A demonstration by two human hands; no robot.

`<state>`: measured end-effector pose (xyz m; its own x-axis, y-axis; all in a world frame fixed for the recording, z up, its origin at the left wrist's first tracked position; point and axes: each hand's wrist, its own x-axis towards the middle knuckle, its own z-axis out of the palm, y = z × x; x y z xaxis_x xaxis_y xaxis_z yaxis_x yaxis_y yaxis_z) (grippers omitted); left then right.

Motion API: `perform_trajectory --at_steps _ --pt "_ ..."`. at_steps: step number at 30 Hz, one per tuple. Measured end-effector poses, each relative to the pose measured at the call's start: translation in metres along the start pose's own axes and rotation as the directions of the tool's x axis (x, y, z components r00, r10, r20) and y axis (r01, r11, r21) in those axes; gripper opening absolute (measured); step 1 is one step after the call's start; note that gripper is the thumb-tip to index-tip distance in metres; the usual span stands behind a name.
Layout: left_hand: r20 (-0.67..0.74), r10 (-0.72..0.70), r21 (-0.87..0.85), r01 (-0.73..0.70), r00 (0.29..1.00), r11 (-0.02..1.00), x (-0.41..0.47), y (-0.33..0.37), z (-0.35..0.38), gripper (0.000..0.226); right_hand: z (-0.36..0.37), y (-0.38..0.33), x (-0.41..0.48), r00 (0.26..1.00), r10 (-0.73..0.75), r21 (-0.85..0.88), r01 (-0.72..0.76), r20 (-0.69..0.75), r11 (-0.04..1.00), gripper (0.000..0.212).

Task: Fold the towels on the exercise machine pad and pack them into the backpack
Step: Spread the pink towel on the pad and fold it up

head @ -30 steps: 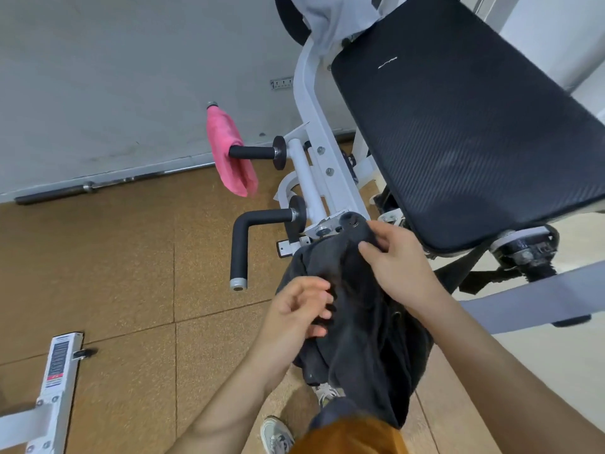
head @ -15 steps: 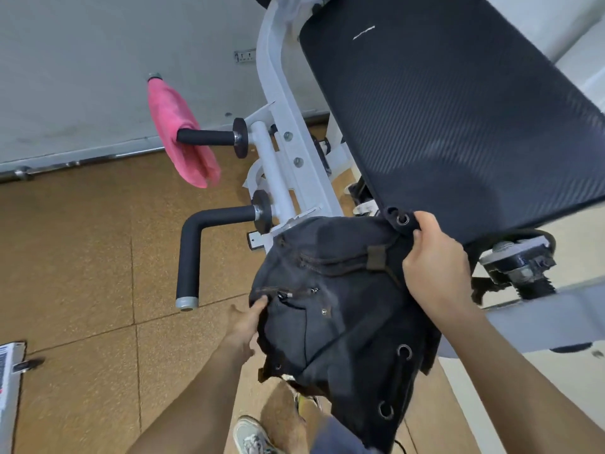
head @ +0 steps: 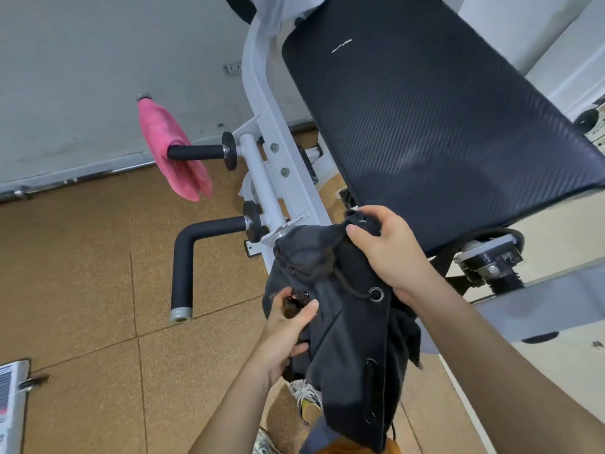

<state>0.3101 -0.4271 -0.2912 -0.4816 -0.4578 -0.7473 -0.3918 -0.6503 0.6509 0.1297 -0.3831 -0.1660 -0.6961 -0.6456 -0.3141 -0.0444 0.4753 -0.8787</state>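
Observation:
A dark grey canvas backpack (head: 347,326) with metal eyelets and a drawcord hangs in front of me, just below the near end of the black machine pad (head: 435,126). My right hand (head: 389,247) grips its upper rim near an eyelet, at the pad's lower edge. My left hand (head: 288,326) pinches a small dark fitting on the backpack's front left side. A pink towel (head: 170,149) hangs over a black foam handle (head: 196,152) at the left. A pale towel (head: 284,8) lies bunched at the pad's far end, mostly cut off by the frame.
The white machine frame (head: 262,103) runs along the pad's left side. An L-shaped black handle (head: 186,263) sticks out toward me at the left. Brown tiled floor (head: 82,273) lies below, a grey wall behind. My shoes (head: 304,398) show under the backpack.
The backpack has bunched up and turned, its front pocket no longer facing me. My left hand moved from the pocket's left edge to a fitting on the front. My right hand still holds the rim.

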Motion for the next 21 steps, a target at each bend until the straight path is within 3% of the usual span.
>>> perform_trajectory --at_steps 2,4,5,6,8,9,11,14,17,19,21 --pt "-0.050 0.127 0.025 -0.126 0.991 0.992 0.005 -0.002 -0.007 0.076 0.011 -0.010 -0.010 0.994 -0.097 -0.020 0.098 0.058 0.995 0.021" --pt "-0.095 0.166 -0.047 -0.171 0.982 0.984 0.024 -0.003 -0.026 0.088 0.006 -0.014 -0.015 0.989 -0.138 0.024 0.137 0.047 0.990 0.017" --pt "-0.115 0.183 -0.004 -0.185 0.976 0.983 0.034 -0.005 -0.035 0.090 0.000 -0.013 -0.016 0.989 -0.141 0.065 0.138 0.037 0.988 0.016" --pt "-0.129 0.253 0.155 -0.232 0.959 0.960 0.042 -0.004 -0.040 0.086 -0.008 -0.011 -0.015 0.991 -0.134 0.108 0.131 0.026 0.986 0.016" --pt "-0.136 0.390 0.568 -0.251 0.911 0.784 0.063 -0.009 -0.040 0.070 -0.020 -0.007 -0.012 0.994 -0.108 0.198 0.106 -0.003 0.974 0.017" --pt "-0.157 0.441 0.678 -0.228 0.884 0.699 0.071 -0.009 -0.036 0.053 -0.024 -0.006 -0.009 0.996 -0.085 0.240 0.090 -0.029 0.967 0.017" --pt "-0.168 0.494 0.721 -0.235 0.853 0.651 0.079 -0.002 -0.027 0.025 -0.030 -0.003 -0.002 0.992 -0.059 0.250 0.085 -0.109 0.964 0.016" --pt "-0.133 0.546 0.780 -0.253 0.827 0.573 0.052 0.021 -0.028 0.026 -0.040 0.004 0.011 0.975 -0.106 0.076 0.123 -0.197 0.989 0.012" --pt "-0.025 0.615 0.834 -0.323 0.788 0.447 -0.024 0.054 -0.031 0.027 -0.040 0.013 0.016 0.954 -0.220 -0.295 0.154 -0.204 0.943 0.014" --pt "0.114 0.764 0.876 -0.427 0.635 0.225 -0.087 0.090 -0.017 0.020 -0.037 0.015 0.016 0.963 -0.218 -0.425 0.132 -0.160 0.895 0.016" --pt "0.268 0.896 0.902 -0.420 0.354 -0.103 -0.134 0.140 0.000 0.023 -0.032 0.010 0.018 0.989 -0.120 -0.318 0.088 -0.082 0.944 0.014"
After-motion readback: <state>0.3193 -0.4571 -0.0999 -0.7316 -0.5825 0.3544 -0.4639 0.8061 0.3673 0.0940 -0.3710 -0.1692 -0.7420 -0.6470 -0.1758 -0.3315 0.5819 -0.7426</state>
